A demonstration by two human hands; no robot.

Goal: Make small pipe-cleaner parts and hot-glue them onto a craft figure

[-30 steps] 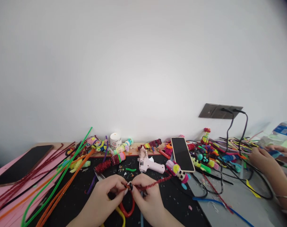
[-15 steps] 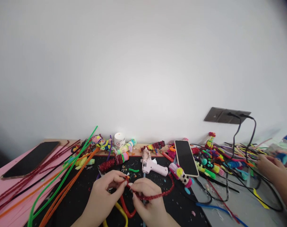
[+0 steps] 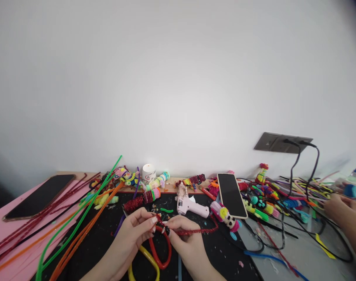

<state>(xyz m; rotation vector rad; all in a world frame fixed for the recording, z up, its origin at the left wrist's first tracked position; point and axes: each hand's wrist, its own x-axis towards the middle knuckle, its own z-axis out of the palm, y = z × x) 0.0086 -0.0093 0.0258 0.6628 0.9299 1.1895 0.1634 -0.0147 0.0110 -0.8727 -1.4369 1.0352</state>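
Between the fingertips of both hands runs a red tinsel pipe cleaner point(image 3: 198, 231); its long tail curves off to the right past my right hand. My left hand point(image 3: 127, 238) pinches its short end, and my right hand point(image 3: 186, 244) grips it close beside, thumb and fingers closed. Beneath them on the black mat point(image 3: 92, 249) lie scissors with red point(image 3: 161, 264) and yellow point(image 3: 151, 259) handle loops, blades not visible. A pale pink glue gun point(image 3: 194, 207) lies just beyond my hands. Left of it is a dark red coiled pipe-cleaner piece point(image 3: 133, 204).
Green pipe cleaners point(image 3: 75, 216) and orange ones point(image 3: 81, 238) spread left beside a dark phone point(image 3: 38, 197). A white-framed phone point(image 3: 232, 195) and a pipe-cleaner doll point(image 3: 226, 218) lie right. Black cables hang from a wall socket point(image 3: 283, 142). Another person's hand point(image 3: 343, 212) holds something blue at far right.
My hands have shifted slightly upward, and the fingers have rolled on the red pipe cleaner. More of the scissors' red loop shows. The other person's hand has moved a little.
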